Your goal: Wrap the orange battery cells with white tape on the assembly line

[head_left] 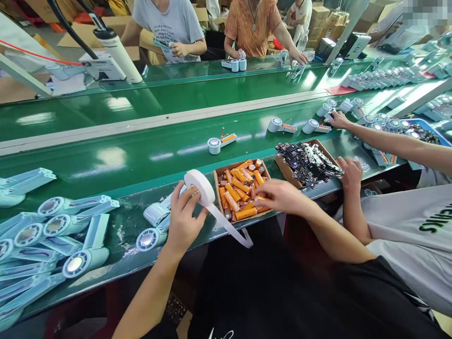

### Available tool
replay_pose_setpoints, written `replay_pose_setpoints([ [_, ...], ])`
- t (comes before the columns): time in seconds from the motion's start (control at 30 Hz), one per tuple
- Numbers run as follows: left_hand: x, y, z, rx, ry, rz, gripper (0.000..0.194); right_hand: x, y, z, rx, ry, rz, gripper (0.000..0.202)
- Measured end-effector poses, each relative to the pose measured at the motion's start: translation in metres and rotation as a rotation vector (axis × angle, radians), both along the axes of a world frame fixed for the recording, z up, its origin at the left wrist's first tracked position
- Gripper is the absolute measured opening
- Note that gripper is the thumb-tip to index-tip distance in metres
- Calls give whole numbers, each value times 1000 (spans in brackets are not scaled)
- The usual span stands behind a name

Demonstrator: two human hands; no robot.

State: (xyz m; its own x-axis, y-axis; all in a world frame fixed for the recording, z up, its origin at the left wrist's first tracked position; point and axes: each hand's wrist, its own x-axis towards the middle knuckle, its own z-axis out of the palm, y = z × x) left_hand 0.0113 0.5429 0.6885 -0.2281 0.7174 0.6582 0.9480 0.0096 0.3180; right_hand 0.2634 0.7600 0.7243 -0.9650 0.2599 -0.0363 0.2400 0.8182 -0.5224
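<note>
Holding tape roll (205,187) in left hand (184,221), right hand (287,197) at batteries (240,188)

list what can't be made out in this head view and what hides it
All in the head view:
Right hand: blurred, so whether its fingers grip one of the orange cells is unclear.
Deeper orange cells: hidden by those on top.
White tape roll: partly covered by the left hand.
Pale blue units: some cut off by the left edge.
</note>
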Motion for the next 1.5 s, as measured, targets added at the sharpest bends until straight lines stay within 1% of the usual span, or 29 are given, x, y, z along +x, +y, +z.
replay_pose_setpoints([
  [0.03,3,-1,-1,-1,2,-9,40,-2,10,-3,142,21,-121,39],
  [0.07,7,-2,-1,-2,3,-20,40,-3,18,-7,247,26,-185,41],
  [0.1,11,-2,-1,-6,4,-32,41,-4,24,-10,303,21,-195,41],
  [0.13,15,-2,-2,-10,4,-44,41,-4,29,-13,314,31,-190,37],
  [0.17,18,-2,-2,-15,4,-53,41,-3,32,-16,289,71,-200,31],
  [0.2,21,-1,-2,-22,4,-62,41,-1,34,-18,241,142,-239,25],
  [0.27,24,0,-2,-29,8,-78,42,4,35,-19,88,361,-405,21],
  [0.33,27,1,0,-30,17,-95,43,8,34,-18,-141,594,-589,22],
  [0.4,30,3,3,-29,38,-129,42,9,29,-16,-402,748,-682,26],
  [0.47,34,6,7,-55,76,-182,41,8,22,-16,-610,809,-692,31],
  [0.5,37,7,9,-75,96,-210,41,7,18,-17,-681,827,-674,33],
  [0.57,41,8,11,-126,128,-245,42,6,10,-17,-770,857,-610,36],
  [0.63,45,8,12,-163,154,-254,43,6,2,-16,-789,871,-513,35],
  [0.7,49,7,12,-188,166,-253,46,7,-4,-13,-713,892,-419,31],
  [0.73,51,6,12,-198,164,-258,48,7,-7,-10,-634,925,-371,30],
  [0.87,57,1,17,-238,125,-301,53,9,-16,1,-138,1121,-157,34],
  [0.93,59,0,22,-249,117,-318,53,9,-18,3,61,1138,-56,31],
  [0.97,60,-1,23,-250,115,-321,52,10,-18,2,127,1138,-18,29],
  [1.03,61,-1,26,-249,114,-329,51,10,-18,-2,197,1138,48,27],
  [1.1,61,-2,28,-250,113,-355,50,9,-17,-9,189,1144,102,31],
  [1.17,61,-2,29,-257,110,-386,52,6,-19,-17,106,1141,152,32],
  [1.23,60,-3,30,-266,108,-406,53,4,-23,-26,2,1146,167,29],
  [1.3,57,-4,30,-276,121,-409,53,4,-29,-32,-112,1171,130,30],
  [1.33,55,-5,31,-284,136,-406,54,4,-31,-34,-192,1177,77,32],
  [1.4,50,-6,33,-301,186,-393,57,7,-32,-33,-430,1135,-73,37],
  [1.43,47,-6,34,-310,217,-384,59,9,-30,-31,-578,1066,-145,39],
  [1.47,44,-7,36,-318,250,-378,61,10,-28,-28,-726,959,-200,42],
  [1.5,41,-7,39,-321,284,-380,63,11,-24,-24,-859,819,-225,46],
])
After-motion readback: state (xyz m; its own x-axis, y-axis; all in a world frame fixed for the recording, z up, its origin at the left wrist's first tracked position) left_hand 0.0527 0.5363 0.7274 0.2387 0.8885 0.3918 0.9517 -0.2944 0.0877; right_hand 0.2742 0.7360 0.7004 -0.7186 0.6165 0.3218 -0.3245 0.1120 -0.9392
